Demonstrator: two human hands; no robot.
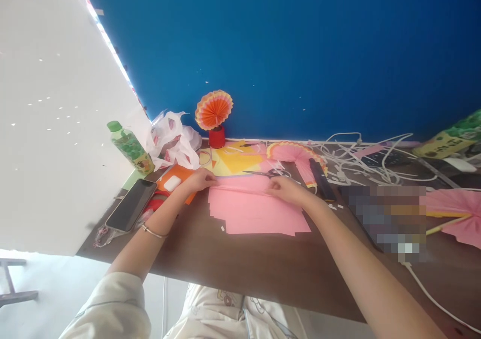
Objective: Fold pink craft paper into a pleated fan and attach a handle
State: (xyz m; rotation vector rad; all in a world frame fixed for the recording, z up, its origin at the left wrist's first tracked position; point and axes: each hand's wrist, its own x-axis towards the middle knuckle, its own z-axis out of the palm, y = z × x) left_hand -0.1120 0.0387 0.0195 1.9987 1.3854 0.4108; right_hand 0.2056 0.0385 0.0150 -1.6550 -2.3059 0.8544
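Observation:
Pink paper [255, 214] lies flat on the brown table in front of me, with a narrow fold running along its far edge. My left hand [202, 180] pinches the left end of that fold. At the right end, the fingers of my right hand [284, 189] are closed on the same fold. Just beyond the paper lies a pair of scissors [259, 173], its handles partly hidden by my right hand. Yellow and orange sheets [229, 159] are spread behind it.
A pleated paper fan [214, 109] stands in a red pot [217, 137] by the blue wall. On the left are a phone [131, 205], a green-capped bottle [131, 148] and a plastic bag [178, 141]. Tangled white cables [349, 153] and a pink pleated fan [291, 152] lie to the right.

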